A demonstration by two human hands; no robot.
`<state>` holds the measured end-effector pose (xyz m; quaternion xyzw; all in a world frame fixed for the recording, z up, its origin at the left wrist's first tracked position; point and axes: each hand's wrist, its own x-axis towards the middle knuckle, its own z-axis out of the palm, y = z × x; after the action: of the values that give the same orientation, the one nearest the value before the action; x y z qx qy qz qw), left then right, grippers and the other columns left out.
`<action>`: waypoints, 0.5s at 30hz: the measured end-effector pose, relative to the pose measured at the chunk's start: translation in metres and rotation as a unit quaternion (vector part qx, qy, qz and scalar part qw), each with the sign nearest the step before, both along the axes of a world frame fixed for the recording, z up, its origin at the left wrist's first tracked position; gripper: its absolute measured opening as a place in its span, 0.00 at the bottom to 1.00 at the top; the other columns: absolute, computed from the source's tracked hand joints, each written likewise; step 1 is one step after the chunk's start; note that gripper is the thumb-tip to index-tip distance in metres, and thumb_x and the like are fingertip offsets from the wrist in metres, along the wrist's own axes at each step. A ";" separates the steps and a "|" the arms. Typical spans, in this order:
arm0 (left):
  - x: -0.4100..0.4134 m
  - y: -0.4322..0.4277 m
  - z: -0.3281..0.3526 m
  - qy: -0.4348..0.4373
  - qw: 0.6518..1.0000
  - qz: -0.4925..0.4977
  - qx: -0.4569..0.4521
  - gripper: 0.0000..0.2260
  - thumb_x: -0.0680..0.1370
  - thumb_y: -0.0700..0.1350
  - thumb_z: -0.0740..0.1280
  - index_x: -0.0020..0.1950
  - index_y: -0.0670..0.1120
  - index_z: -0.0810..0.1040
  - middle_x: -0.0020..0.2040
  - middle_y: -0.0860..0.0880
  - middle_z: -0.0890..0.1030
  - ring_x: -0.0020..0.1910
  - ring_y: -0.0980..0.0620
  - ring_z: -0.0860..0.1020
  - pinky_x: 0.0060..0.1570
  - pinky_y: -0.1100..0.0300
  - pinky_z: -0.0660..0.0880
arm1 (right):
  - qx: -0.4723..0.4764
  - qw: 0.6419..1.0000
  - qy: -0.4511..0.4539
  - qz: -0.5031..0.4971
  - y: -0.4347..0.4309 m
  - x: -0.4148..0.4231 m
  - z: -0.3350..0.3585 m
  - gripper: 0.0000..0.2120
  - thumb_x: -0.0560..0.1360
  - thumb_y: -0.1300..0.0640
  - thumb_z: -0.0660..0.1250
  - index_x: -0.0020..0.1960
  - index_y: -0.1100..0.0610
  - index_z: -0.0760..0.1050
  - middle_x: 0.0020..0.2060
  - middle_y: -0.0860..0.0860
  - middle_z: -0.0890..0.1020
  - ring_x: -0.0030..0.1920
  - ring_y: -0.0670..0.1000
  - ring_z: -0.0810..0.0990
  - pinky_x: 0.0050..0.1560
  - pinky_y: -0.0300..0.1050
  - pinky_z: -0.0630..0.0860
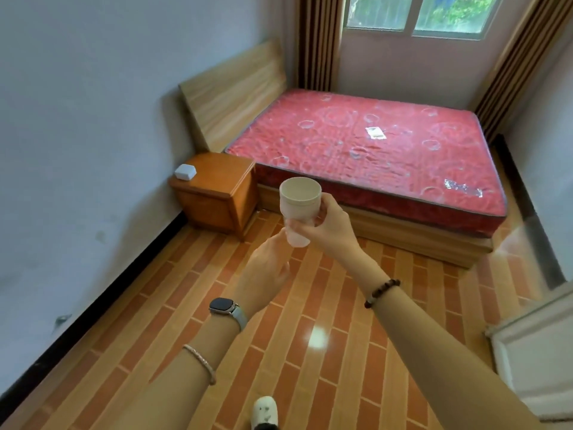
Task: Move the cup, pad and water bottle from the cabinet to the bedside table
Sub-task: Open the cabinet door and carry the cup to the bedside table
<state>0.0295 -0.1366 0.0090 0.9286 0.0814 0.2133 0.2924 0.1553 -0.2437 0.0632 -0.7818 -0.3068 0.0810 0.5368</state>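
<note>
Cup (300,197) gripped in right hand (328,226); left hand (269,268) at its base, grip unclear; keep it level toward bedside table (223,181) ahead-left.

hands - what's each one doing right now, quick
Left hand: at the lower end of the cup; whether it grips cannot be told.
Right hand: closed, holding the cup.
</note>
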 end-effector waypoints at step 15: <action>0.045 0.201 -0.002 0.020 0.996 0.086 0.010 0.26 0.76 0.41 0.64 0.74 0.47 0.61 0.69 0.48 0.70 0.68 0.51 0.67 0.67 0.59 0.65 | 0.018 0.998 0.016 0.060 0.208 0.057 -0.001 0.31 0.66 0.51 0.79 0.64 0.53 0.70 0.55 0.46 0.79 0.55 0.45 0.78 0.49 0.33 0.74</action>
<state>0.0744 0.0642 0.0072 0.9253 0.1649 0.2196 0.2615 0.2124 -0.0356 0.0622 -0.7509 -0.3455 0.1204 0.5498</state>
